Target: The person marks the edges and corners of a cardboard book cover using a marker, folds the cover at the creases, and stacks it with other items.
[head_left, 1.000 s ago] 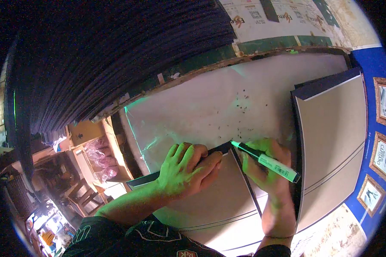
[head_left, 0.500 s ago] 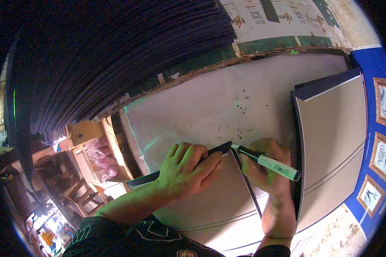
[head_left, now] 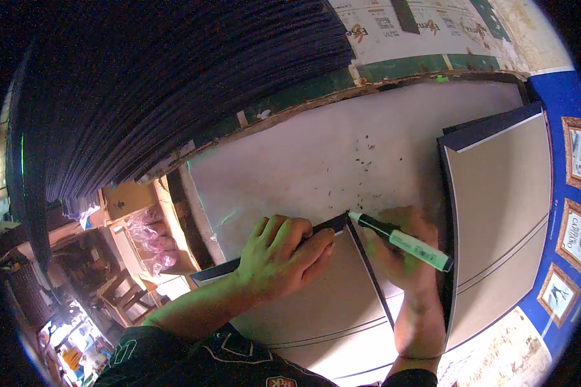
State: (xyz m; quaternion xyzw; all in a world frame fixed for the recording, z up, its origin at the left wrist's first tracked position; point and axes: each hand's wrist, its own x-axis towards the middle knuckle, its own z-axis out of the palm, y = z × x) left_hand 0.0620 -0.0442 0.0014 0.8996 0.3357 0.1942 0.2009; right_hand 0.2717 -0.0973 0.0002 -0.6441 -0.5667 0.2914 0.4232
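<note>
A tan board [head_left: 348,284] with black edging lies in front of me on the white work surface [head_left: 284,161]. My left hand [head_left: 281,251] is closed on its far edge, thumb over the folded black strip and fingers curled behind. In my right hand [head_left: 403,264] is a marker [head_left: 414,249] with a pale green-white barrel and black end. The marker's tip rests at the board's far right corner, touching the black edging or very close to it. My right fingers are partly hidden by shadow and the barrel.
Another tan board [head_left: 497,193], black-edged, stands on the right. A tall stack of dark sheets [head_left: 206,84] fills the far left. Small dark scraps [head_left: 366,161] dot the work surface. Framed pictures [head_left: 557,295] hang on the blue wall. Pink plastic-wrapped bundles [head_left: 155,242] lie at left.
The marker's tip has shifted slightly up and left, to the board's corner, with my right hand tilting a little. My left hand and the board have stayed put.
</note>
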